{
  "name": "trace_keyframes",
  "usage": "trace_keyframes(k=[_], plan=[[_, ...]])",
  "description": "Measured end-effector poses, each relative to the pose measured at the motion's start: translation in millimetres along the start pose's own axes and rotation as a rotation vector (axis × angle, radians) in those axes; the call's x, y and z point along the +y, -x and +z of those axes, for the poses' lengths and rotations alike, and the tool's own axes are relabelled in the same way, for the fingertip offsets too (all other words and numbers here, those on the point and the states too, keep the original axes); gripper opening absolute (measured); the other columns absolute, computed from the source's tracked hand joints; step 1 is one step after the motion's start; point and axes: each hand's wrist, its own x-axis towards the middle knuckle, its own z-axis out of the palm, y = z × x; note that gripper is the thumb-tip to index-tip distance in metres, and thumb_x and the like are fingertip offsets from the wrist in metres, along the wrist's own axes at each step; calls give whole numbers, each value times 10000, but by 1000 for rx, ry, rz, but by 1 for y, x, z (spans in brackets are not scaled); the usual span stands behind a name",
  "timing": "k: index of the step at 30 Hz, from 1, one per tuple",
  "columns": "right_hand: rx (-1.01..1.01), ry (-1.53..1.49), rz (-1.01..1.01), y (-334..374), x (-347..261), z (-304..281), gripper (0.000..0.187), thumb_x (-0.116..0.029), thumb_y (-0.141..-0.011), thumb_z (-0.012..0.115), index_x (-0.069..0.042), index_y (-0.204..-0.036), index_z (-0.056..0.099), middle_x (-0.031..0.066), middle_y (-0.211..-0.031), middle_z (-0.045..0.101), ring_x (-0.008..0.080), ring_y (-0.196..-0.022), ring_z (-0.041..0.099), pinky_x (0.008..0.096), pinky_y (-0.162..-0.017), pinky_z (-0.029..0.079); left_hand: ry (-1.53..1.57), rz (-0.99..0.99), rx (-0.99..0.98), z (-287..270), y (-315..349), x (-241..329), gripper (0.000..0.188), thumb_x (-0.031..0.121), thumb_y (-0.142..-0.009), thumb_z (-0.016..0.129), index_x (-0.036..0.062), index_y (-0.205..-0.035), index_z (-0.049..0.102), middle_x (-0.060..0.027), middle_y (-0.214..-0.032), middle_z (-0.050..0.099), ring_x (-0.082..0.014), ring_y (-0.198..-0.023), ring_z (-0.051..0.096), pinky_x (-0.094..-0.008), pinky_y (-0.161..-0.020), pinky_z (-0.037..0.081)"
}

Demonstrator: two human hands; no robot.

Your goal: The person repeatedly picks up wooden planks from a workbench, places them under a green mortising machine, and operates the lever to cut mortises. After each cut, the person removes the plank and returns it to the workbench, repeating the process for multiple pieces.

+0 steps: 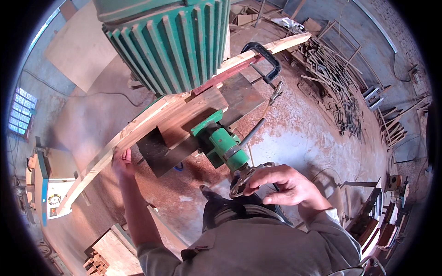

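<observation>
A long pale wooden beam [133, 128] lies across the table of a green machine [165, 50] with a ribbed motor housing, which covers part of it. My left hand [123, 164] grips the beam's near edge on the left, its fingers partly hidden. A green clamp [226, 146] faces a shorter wood block [195, 115] lying beside the beam. On the clamp's near end is a metal handwheel [240, 186]. My right hand [287, 186] is at its rim, fingers curled loosely over it and thumb apart.
A black C-clamp [271, 64] grips the beam and a reddish strip [230, 76] on the far right. Wood scraps [331, 83] are heaped along the right wall. A white-fronted machine [57, 198] stands under the beam's left end. Sawdust covers the floor [294, 133].
</observation>
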Motion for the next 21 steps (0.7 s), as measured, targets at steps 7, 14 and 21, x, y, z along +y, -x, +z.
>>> trace_keyframes(k=[7, 14, 21], plan=[[145, 139, 81, 6, 13, -18, 264, -61, -828, 657, 35, -1066, 595, 139, -988, 644, 218, -902, 631, 319, -775, 504, 0, -35, 33, -1, -10, -30, 299, 167, -890, 585, 28, -1150, 535, -76, -1080, 591, -187, -987, 578, -337, -880, 494], [436, 316, 75, 8, 26, -36, 200, -62, -835, 638, 31, -1011, 615, 141, -965, 638, 212, -887, 619, 315, -773, 489, -12, -18, 29, 14, 0, -35, 299, 163, -898, 565, 12, -1153, 520, -84, -1108, 571, -191, -999, 571, -345, -883, 492], [686, 346, 154, 5, 69, -68, 245, -76, -861, 609, 39, -1075, 582, 131, -1039, 611, 199, -948, 600, 317, -831, 483, -24, 10, -8, 27, 10, -40, 310, 160, -896, 575, 21, -1168, 519, -84, -1115, 574, -195, -1019, 567, -342, -902, 486]])
